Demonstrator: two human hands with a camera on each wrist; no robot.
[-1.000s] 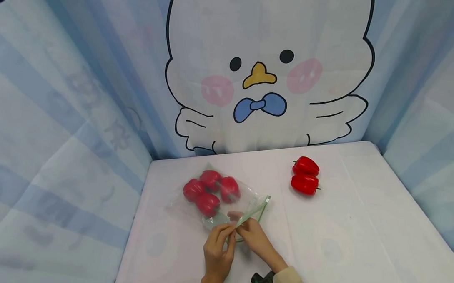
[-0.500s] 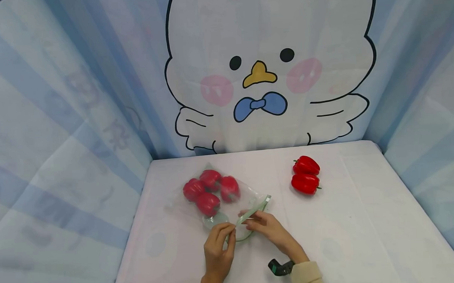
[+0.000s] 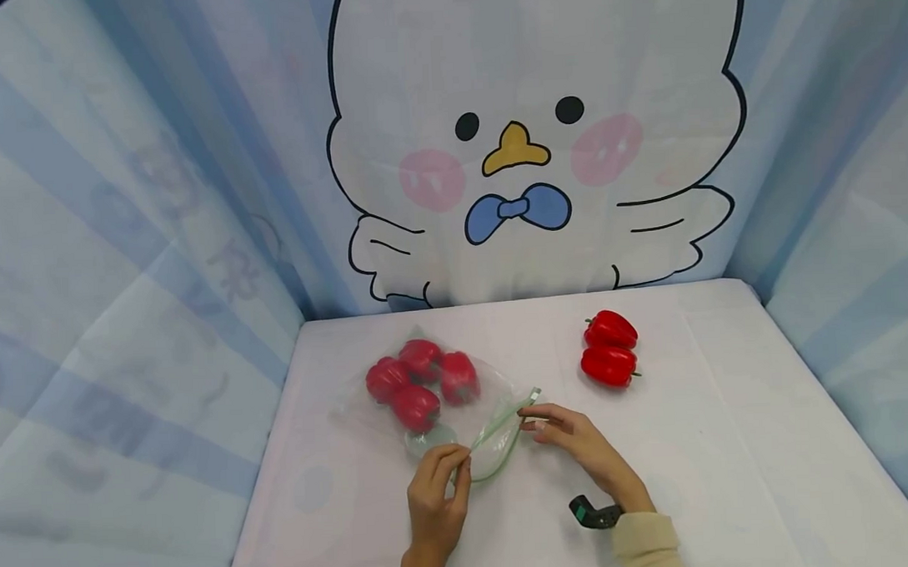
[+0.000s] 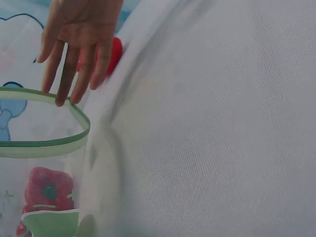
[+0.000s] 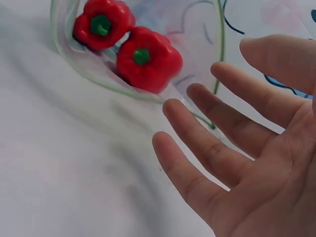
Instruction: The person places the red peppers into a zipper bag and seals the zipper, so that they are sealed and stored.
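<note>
Cream knit sleeve (image 3: 647, 544) and a dark wrist strap (image 3: 593, 512) sit nearest, at about five o'clock from the table's middle. From there the right hand (image 3: 580, 446) reaches toward eleven o'clock with fingers straight and spread, holding nothing; its fingertips (image 3: 530, 421) lie just beside the far end of the bag's green zip rim (image 3: 504, 423). The left hand (image 3: 435, 493), at six o'clock, pinches the near end of that rim between thumb and curled fingers. Thin, clear and crinkled, the plastic bag (image 3: 488, 387) lies flat on the white cloth table (image 3: 730, 441), its mouth gaping in a narrow oval between the two hands. Four glossy, lobed red peppers (image 3: 420, 381) are bunched at the bag's closed end, toward ten o'clock, touching one another. Two more red peppers, the loose peppers (image 3: 610, 353), lie touching each other on bare cloth at one o'clock, well apart from the bag. Smooth cloth stretches open to the right edge at three o'clock. Blue-striped fabric walls (image 3: 122, 245) close the left, back and right sides, the back one printed with a white cartoon bird (image 3: 532, 147).
</note>
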